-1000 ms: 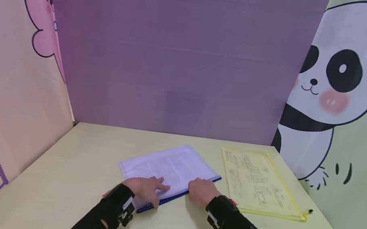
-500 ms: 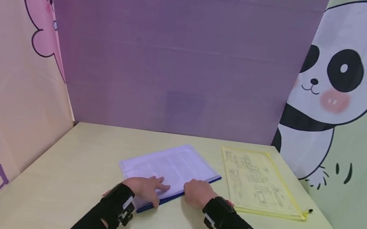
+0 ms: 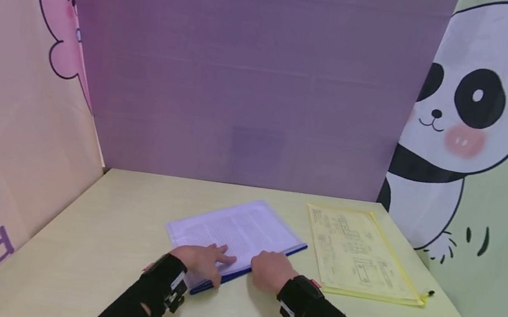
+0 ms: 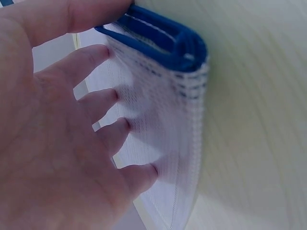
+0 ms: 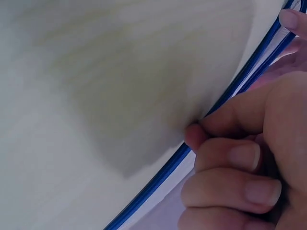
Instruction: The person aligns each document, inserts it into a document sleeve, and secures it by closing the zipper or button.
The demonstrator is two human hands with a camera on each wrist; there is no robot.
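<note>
A clear mesh zip document pouch (image 3: 244, 225) with printed pages inside lies slantwise on the table. Blue zip tape (image 5: 160, 175) runs along its near edge. Fingers spread, my left hand (image 3: 202, 260) presses on the pouch's near left part, the thumb against the blue edge. In the left wrist view the zip's two blue bands stand apart at the corner. My right hand (image 3: 271, 271) pinches the zip midway along the near edge, other fingers curled. Its fingers hide any slider. In the right wrist view the bands part towards the left hand and lie together on the other side.
A yellow zip pouch (image 3: 362, 251) with printed drawings lies at the table's right, its dark-tipped pull (image 3: 429, 293) at the near right corner. A purple sheet (image 3: 269, 70) rises behind the table (image 3: 134, 200). Printed cloth walls stand at both sides.
My right hand has slid a little to the left along the pouch's blue edge, closer to my left hand. The left hand and both pouches stay in place.
</note>
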